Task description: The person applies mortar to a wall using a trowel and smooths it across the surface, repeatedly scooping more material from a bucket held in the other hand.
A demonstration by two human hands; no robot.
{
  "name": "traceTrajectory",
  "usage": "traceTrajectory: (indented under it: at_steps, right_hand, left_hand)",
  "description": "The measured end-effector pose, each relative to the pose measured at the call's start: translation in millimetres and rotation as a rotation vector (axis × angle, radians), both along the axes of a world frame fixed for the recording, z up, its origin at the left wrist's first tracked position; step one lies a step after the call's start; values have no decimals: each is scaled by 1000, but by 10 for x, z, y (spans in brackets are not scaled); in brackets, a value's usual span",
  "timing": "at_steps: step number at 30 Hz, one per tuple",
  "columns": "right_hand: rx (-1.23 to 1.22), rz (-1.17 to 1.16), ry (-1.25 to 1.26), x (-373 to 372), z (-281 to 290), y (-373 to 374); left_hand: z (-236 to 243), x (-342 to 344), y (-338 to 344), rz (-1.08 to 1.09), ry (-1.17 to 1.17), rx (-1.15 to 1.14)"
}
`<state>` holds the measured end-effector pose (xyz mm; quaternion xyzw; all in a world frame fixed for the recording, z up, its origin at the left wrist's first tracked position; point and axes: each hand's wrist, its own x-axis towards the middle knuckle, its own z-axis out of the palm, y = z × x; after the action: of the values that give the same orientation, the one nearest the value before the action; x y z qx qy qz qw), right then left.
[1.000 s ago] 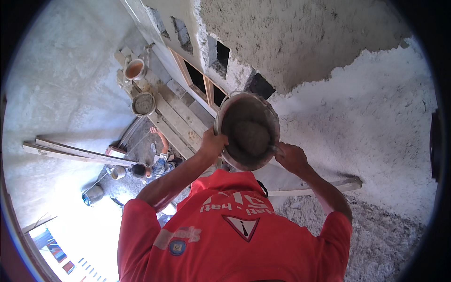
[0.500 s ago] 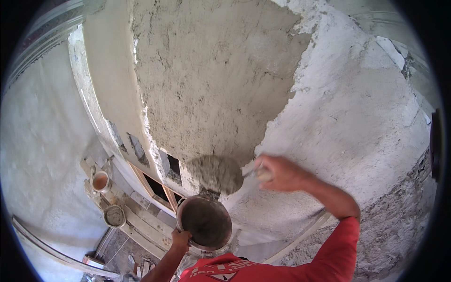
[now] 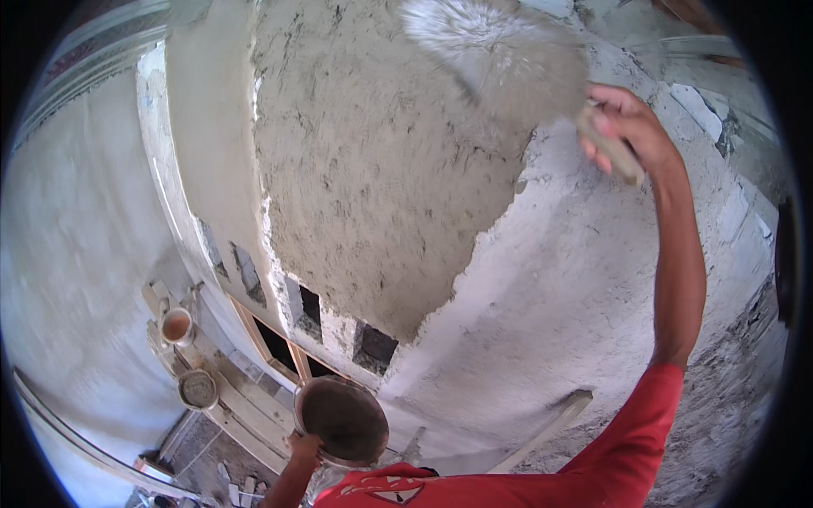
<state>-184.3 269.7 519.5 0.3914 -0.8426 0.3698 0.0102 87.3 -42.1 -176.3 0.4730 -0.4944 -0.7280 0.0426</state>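
High on the wall at the upper right, my right hand (image 3: 633,127) is wrapped round the wooden handle of a trowel (image 3: 622,159). Its blade is smeared by motion, and pale grey mortar (image 3: 457,30) streaks leftward from it across the wall. Low in the middle, my left hand (image 3: 306,447) grips the left side of a round bucket (image 3: 300,405), tilted so its dark inside shows. How much mortar the bucket contains cannot be made out. Facing me, the wall bears rough wet mortar (image 3: 381,169), with a ragged edge beside a paler surface (image 3: 542,254).
Square holes (image 3: 377,345) open at the foot of the mortared area, near a wooden frame (image 3: 250,317). On plank scaffolding (image 3: 246,415) at the lower left stand an orange-toned bucket (image 3: 177,326) and a bucket of grey mortar (image 3: 198,389). A beam (image 3: 550,427) slants at the lower right.
My right hand has swept up and right with the trowel. Dark mortar that hung over the bucket is gone from there, uncovering a wall hole. The bucket has shifted slightly left and down.
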Motion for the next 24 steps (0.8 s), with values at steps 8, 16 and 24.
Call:
traceTrajectory:
  at_steps: [8,16,24]
  right_hand:
    - [78,-568,689,-134,422,225]
    - [190,-418,865,188,-426,110]
    - [475,-326,333,171,-1281,-336]
  left_hand:
    - [314,11,176,113,-31,119]
    - [73,16,156,109,-96,183]
    - [91,-50,120,-11,-166,85]
